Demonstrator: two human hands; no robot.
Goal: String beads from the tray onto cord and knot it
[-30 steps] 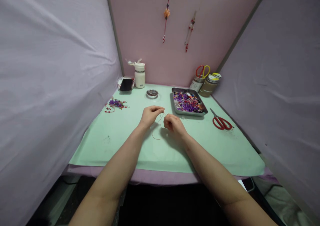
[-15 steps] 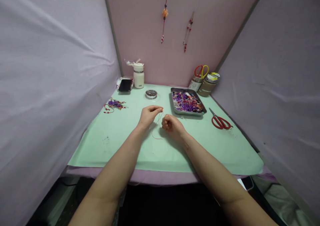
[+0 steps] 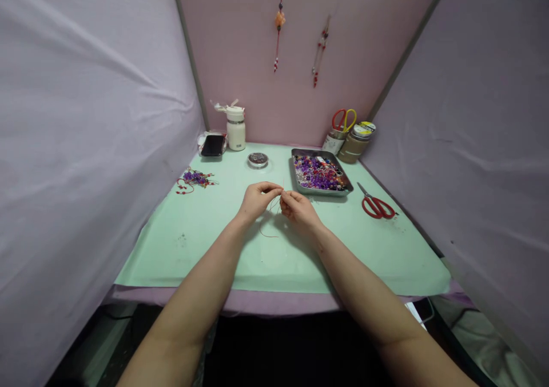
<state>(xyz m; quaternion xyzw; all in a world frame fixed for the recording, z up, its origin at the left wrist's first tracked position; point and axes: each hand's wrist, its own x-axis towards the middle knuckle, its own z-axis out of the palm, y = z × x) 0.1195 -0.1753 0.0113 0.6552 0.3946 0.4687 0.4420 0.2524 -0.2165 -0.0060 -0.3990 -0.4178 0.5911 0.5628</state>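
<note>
Over the middle of the green tabletop, my left hand (image 3: 257, 199) pinches a thin reddish cord (image 3: 269, 236) between thumb and fingertips. My right hand (image 3: 299, 208) meets it there, its thumb and forefinger also closed on the cord, the fingertips of both hands touching or nearly so. Below the hands the cord loops down, and its loose end curls on the table. A short bit of it sticks up above the fingertips. Any bead or knot at the pinch is too small to make out.
A metal tray (image 3: 322, 192) of purple and red beads lies beyond my right hand, with red-handled scissors (image 3: 377, 207) to its right. A cord spool (image 3: 258, 159), a white bottle (image 3: 236, 132), a phone (image 3: 213, 145), beaded strings (image 3: 195, 178) and jars (image 3: 354, 146) stand around.
My right hand has moved up and inward, so its fingertips now meet those of my left hand at the cord. The left hand has hardly moved.
</note>
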